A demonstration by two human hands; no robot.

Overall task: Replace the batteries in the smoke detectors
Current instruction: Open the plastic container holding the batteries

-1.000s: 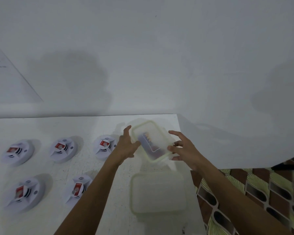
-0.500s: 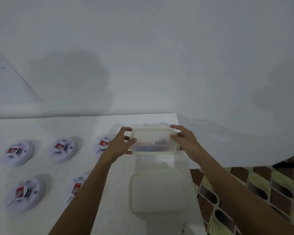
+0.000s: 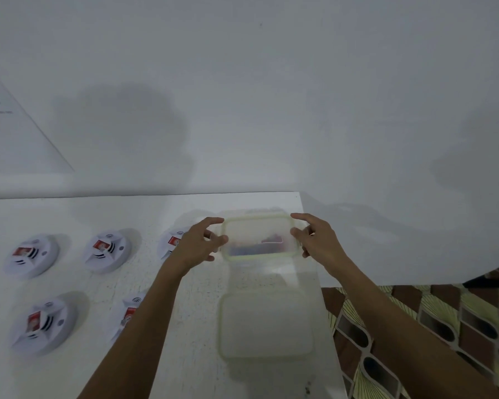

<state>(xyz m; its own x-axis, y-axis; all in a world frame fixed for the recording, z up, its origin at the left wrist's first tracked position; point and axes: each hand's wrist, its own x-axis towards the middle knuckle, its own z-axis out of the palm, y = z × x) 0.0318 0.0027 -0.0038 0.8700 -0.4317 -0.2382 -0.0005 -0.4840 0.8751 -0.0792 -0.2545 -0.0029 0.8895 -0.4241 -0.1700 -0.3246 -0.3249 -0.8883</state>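
Note:
A clear battery container [image 3: 259, 239] with a pale green rim lies level on the white table [image 3: 202, 355], near its far right corner. Dark and red batteries show blurred through its wall. My left hand [image 3: 198, 244] is at its left end and my right hand [image 3: 317, 240] at its right end. Both hands have their fingers spread, with only the thumb tips at the rim. The container's lid [image 3: 265, 323] lies flat just in front of it. Several white round smoke detectors [image 3: 31, 254] with red batteries showing lie in two rows at the left.
The table's right edge [image 3: 326, 306] runs close beside the lid and the container, with a patterned floor [image 3: 432, 326] below. A white wall rises behind the table. My left forearm covers part of the nearest detector [image 3: 128, 312].
The container was tilted up in both hands, then levelled and came down onto the table. My fingers have since spread off its corners.

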